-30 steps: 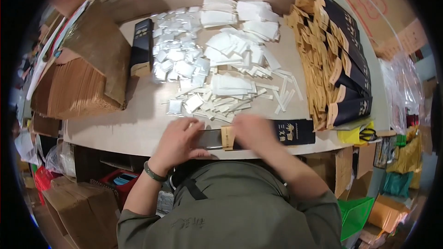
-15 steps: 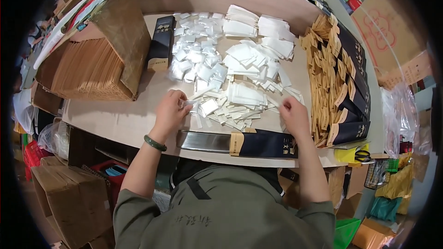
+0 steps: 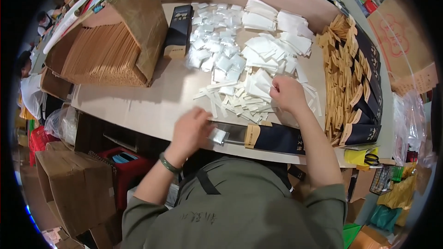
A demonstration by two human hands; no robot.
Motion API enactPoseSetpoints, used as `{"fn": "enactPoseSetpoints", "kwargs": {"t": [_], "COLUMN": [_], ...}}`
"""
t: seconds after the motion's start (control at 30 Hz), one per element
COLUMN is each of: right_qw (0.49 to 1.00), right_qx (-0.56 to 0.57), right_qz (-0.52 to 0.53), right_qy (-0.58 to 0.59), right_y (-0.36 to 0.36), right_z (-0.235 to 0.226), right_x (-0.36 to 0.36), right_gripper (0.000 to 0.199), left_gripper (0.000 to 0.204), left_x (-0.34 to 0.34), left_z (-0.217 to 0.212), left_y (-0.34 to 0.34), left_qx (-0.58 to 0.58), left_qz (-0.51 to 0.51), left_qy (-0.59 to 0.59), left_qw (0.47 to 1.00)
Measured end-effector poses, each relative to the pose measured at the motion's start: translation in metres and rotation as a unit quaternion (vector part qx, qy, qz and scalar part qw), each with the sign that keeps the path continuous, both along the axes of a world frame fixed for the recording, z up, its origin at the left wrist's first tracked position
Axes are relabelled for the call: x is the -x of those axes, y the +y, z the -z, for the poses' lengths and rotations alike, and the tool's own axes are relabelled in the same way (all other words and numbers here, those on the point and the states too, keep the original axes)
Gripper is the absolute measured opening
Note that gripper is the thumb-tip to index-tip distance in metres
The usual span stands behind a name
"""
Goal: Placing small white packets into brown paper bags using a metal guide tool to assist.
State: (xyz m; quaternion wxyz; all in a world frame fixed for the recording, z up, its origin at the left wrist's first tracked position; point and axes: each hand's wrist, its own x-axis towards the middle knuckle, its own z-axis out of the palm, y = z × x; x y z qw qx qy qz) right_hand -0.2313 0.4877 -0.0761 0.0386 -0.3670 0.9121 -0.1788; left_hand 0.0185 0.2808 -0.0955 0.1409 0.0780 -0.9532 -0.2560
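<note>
My left hand (image 3: 190,131), with a green bangle on its wrist, is at the table's front edge, slightly blurred. Its fingers close on a small clear packet (image 3: 218,136) with a white, silvery square inside. Beneath the packet lies a shiny grey strip (image 3: 236,133), its right end meeting a dark blue and tan printed sleeve (image 3: 277,138). Farther back, my right hand (image 3: 290,93) is closed, fingertips against flat white paper pieces (image 3: 259,83); what it grips is hidden. Narrow white strips (image 3: 249,107) are scattered between my hands.
Small clear packets (image 3: 217,41) and white paper stacks (image 3: 260,16) cover the back. Tan paper packets (image 3: 337,74) are heaped at right. A box of brown cardboard pieces (image 3: 104,53) stands at left, beside a dark blue box (image 3: 179,32). Scissors (image 3: 371,158) lie at the right edge.
My left hand has come toward me with the small clear packet, away from the scattered strips. My right hand has moved farther back onto the white paper pieces. The view has shifted a little.
</note>
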Motion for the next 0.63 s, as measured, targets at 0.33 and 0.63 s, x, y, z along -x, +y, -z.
{"fn": "enactPoseSetpoints", "kwargs": {"t": [0.33, 0.63], "right_qw": [0.966, 0.984], "right_qx": [0.056, -0.055], "right_qz": [-0.252, -0.154], "right_qy": [-0.011, -0.073], "right_y": [-0.041, -0.044], "right_z": [0.030, 0.030], "right_x": [-0.142, -0.134], "right_gripper": [0.011, 0.016], "left_gripper": [0.023, 0.023], "left_x": [0.025, 0.034], "left_z": [-0.090, -0.091], "left_y": [-0.235, -0.249], "left_qx": [0.217, 0.192], "left_qz": [-0.299, -0.315], "left_qy": [0.065, -0.065], "left_qw": [0.927, 0.927]}}
